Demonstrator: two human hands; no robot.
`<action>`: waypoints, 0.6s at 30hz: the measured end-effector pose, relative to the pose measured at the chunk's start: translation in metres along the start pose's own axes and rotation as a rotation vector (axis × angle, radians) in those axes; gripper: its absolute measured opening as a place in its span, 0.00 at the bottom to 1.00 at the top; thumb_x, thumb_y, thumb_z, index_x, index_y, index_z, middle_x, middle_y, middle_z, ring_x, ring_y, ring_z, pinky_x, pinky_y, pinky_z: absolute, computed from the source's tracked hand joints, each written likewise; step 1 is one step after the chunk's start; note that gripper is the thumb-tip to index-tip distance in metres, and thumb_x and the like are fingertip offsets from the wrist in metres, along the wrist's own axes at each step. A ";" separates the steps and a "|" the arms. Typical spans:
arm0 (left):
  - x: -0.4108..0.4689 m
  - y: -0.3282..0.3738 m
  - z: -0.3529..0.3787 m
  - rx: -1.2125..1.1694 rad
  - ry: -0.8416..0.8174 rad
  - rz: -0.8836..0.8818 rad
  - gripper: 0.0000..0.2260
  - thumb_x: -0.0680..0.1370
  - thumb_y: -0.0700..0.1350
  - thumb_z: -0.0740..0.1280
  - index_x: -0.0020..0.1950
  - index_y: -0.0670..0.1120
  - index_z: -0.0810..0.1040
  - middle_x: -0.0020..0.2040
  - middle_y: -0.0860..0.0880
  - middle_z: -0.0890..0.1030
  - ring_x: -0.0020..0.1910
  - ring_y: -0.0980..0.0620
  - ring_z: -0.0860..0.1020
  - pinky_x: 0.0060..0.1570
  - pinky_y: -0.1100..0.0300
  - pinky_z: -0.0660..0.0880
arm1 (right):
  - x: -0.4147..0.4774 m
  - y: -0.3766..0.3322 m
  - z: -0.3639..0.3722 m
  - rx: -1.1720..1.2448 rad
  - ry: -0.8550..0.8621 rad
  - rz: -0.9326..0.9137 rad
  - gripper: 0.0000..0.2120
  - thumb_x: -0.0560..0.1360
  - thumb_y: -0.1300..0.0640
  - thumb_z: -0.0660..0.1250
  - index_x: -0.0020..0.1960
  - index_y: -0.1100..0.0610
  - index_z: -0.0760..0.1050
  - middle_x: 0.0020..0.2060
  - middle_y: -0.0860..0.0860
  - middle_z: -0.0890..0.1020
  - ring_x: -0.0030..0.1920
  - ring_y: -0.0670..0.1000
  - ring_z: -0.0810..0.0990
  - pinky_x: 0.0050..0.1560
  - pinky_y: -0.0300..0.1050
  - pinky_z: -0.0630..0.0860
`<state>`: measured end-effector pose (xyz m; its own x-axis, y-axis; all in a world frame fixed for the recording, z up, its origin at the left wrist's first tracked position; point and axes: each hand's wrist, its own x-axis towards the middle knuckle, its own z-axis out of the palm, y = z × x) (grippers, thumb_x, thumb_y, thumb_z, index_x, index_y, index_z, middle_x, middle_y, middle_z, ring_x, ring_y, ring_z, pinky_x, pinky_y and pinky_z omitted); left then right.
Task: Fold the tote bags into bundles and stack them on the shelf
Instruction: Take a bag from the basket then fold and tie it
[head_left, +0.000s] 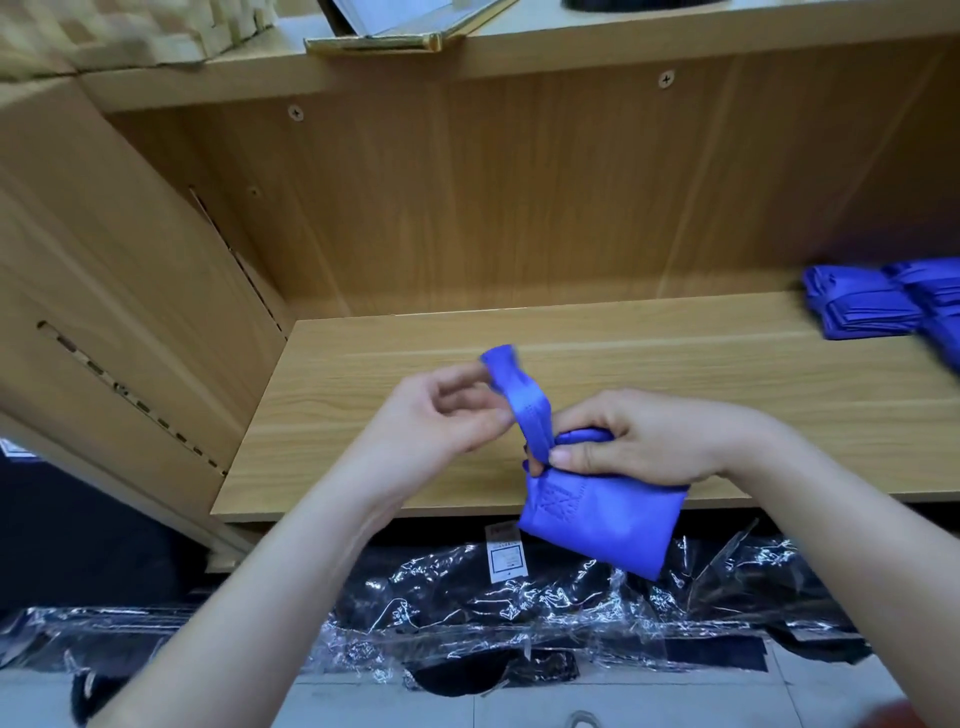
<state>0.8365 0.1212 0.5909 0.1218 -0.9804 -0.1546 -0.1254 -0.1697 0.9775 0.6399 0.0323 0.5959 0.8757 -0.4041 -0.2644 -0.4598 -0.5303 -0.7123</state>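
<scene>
While at shelf (675, 374), tote bag (597, 519) in right hand (649, 441); strap (519, 400) in left hand (441, 415)

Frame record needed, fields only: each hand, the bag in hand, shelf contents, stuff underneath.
left hand: pinches the handle strap, which stands up from the bag
right hand: grips the folded blue tote bag at the strap's base
bag state: folded small, held at the shelf's front edge, not yet stacked
shelf: wooden; stack of folded blue bags at far right
below shelf: dark items in clear plastic wrap
</scene>
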 end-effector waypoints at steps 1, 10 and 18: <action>-0.003 0.001 -0.008 0.077 0.045 0.037 0.13 0.72 0.35 0.73 0.51 0.51 0.82 0.43 0.50 0.84 0.43 0.54 0.78 0.49 0.59 0.75 | -0.002 0.001 -0.002 -0.008 -0.015 0.005 0.08 0.81 0.53 0.61 0.54 0.48 0.80 0.48 0.41 0.83 0.51 0.45 0.81 0.56 0.46 0.75; 0.007 0.031 0.001 1.423 -0.288 0.985 0.11 0.69 0.49 0.72 0.49 0.52 0.75 0.45 0.53 0.81 0.54 0.49 0.79 0.71 0.48 0.61 | -0.008 -0.004 -0.013 -0.254 -0.143 0.053 0.07 0.80 0.48 0.62 0.53 0.47 0.77 0.43 0.44 0.82 0.42 0.46 0.77 0.45 0.40 0.72; -0.006 0.025 -0.014 -0.159 -0.736 0.175 0.10 0.67 0.38 0.62 0.39 0.43 0.82 0.28 0.47 0.80 0.30 0.49 0.80 0.49 0.45 0.73 | -0.023 0.005 -0.016 0.235 -0.008 -0.029 0.07 0.79 0.60 0.65 0.50 0.51 0.80 0.42 0.42 0.82 0.41 0.40 0.78 0.42 0.35 0.73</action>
<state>0.8460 0.1238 0.6184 -0.5795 -0.8150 0.0027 0.0669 -0.0442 0.9968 0.6151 0.0268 0.6084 0.8896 -0.3847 -0.2460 -0.3880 -0.3528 -0.8514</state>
